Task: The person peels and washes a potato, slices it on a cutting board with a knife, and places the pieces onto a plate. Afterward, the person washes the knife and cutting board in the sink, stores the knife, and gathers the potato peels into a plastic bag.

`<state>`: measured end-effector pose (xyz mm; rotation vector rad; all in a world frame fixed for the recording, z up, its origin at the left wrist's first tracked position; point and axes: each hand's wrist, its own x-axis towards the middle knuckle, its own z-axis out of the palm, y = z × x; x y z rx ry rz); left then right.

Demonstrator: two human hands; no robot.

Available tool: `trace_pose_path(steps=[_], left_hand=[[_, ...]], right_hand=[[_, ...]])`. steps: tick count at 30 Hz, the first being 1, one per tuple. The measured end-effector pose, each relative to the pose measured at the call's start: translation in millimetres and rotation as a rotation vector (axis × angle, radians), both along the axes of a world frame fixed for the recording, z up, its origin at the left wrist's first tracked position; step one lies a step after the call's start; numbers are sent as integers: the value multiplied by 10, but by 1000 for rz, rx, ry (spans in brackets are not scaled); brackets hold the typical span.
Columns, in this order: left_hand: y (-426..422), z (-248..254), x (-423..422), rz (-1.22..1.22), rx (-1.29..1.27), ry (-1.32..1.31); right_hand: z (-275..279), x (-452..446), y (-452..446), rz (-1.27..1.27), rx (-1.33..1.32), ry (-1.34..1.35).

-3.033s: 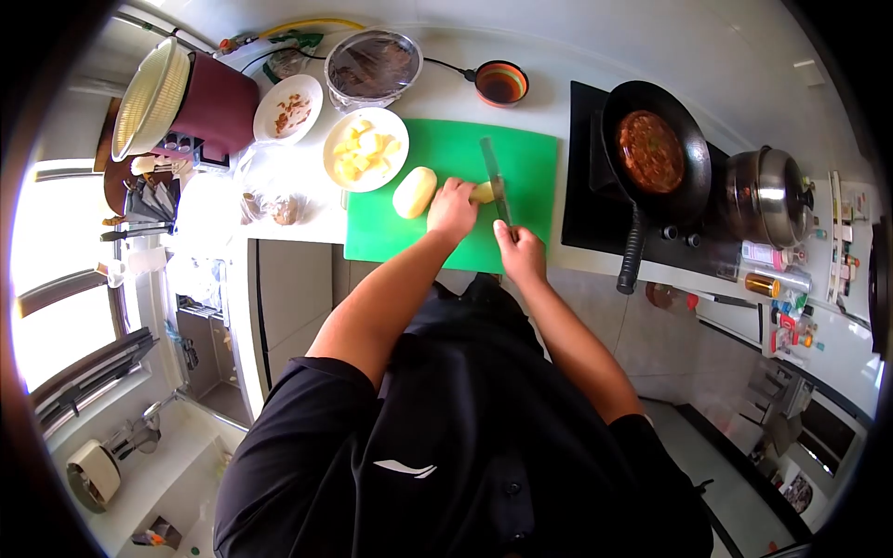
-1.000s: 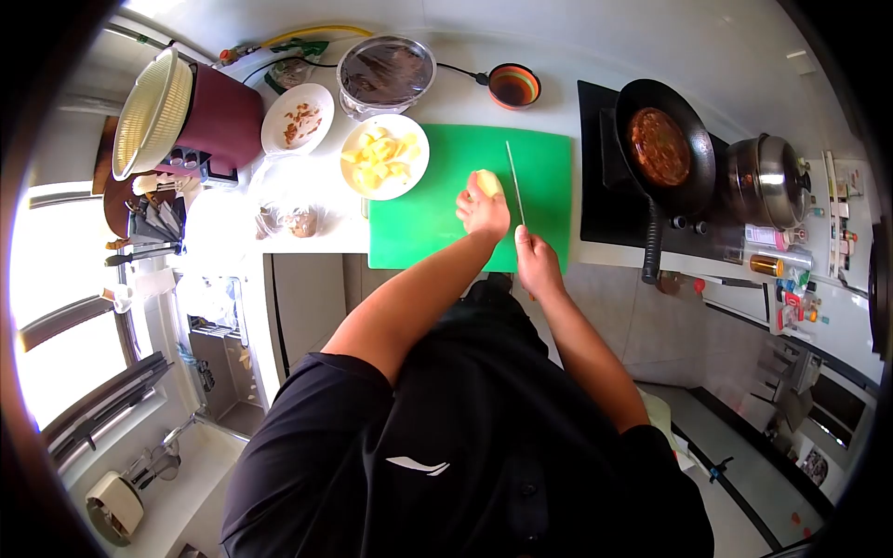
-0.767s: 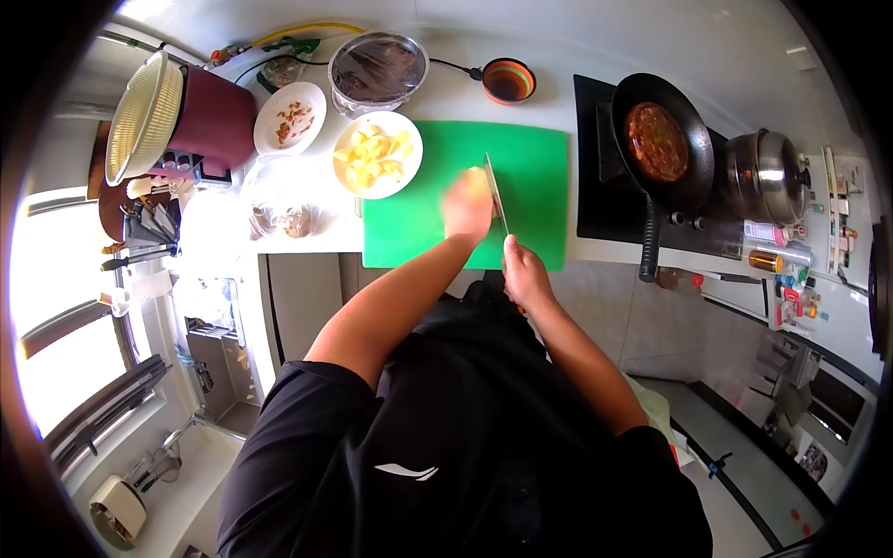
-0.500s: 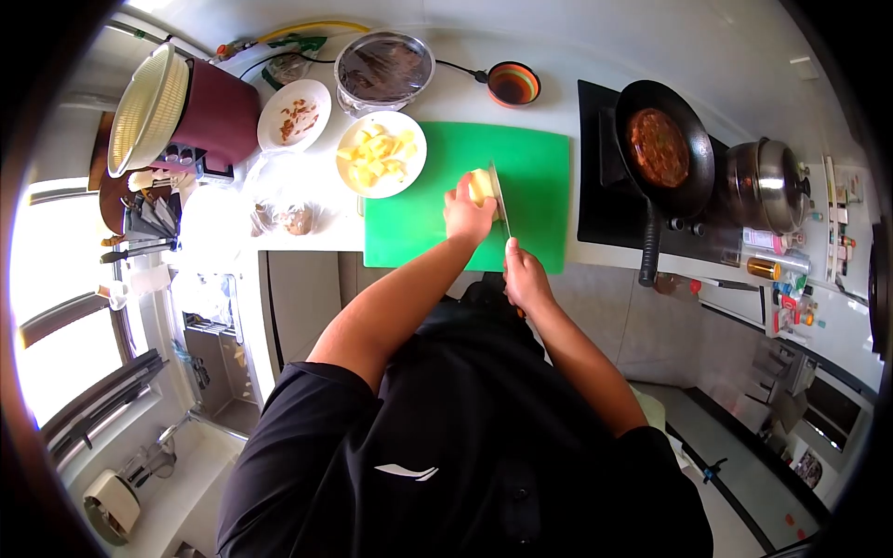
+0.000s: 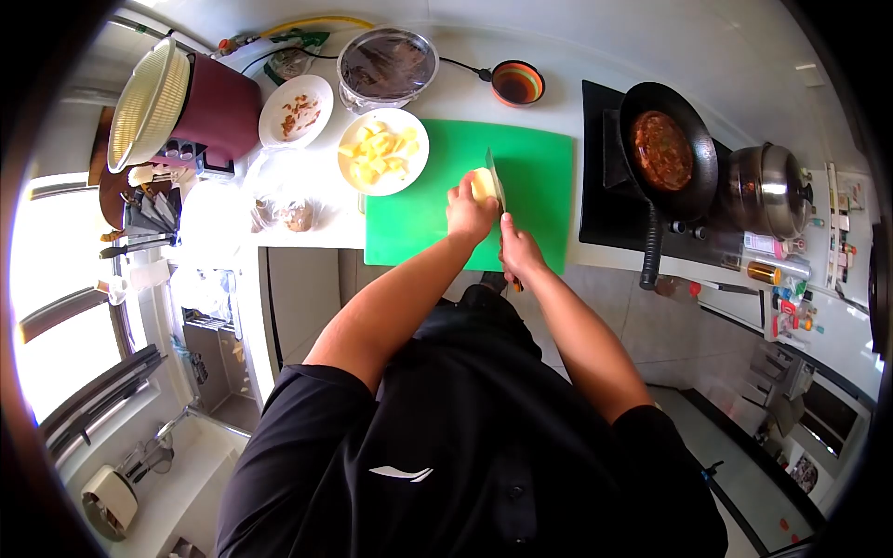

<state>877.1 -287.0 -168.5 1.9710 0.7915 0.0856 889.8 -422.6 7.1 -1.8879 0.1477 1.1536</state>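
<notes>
On the green cutting board (image 5: 423, 228), my left hand (image 5: 472, 216) curls its fingers around a pale yellow piece of peeled potato (image 5: 483, 184). A kitchen knife (image 5: 494, 170) stands against the right side of that piece, its tip pointing away from me. My right hand (image 5: 521, 249) grips the knife's handle near the board's front edge; the handle's end shows below the fist. Left of the potato, a white bowl (image 5: 383, 191) full of yellow potato chunks (image 5: 377, 149) overlaps the board's corner.
Behind stand a white bowl (image 5: 268, 126) with small brown bits, a covered round bowl (image 5: 386, 65) and a striped small bowl (image 5: 517, 84). To the right, a black wok (image 5: 702, 149) holding reddish-brown food (image 5: 661, 152) sits on the stove, beside a steel pot (image 5: 763, 191).
My right hand and the knife have slid forward, away from my body, along the potato. My left hand keeps its hold in nearly the same place.
</notes>
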Motion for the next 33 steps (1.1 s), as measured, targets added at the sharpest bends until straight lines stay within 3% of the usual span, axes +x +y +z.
trace_pose_path(steps=[4,9,11,13,17,19,33], left_hand=[[-22,964,-96,107,-145,90],[46,695,-109,199,-247,10],[27,770,-86,226,-346,8],[-3,879,-98,264,-305,27],[-29,892,-120,353,-398,-3],[-38,906,-110,364,-265,-5],[25,927,-133,325,-310,1]], right_hand=[[-294,-88,-40,2,18,-78],[-224,10,-178,-54,64,3],[-146,-20,-221,89,24,-328],[-9,-86,-245,77,-58,-336],[357,-268,-180,16,2,-121],[311,-337,-173,-9,64,-55],[200,-253,22,73,10,-113]])
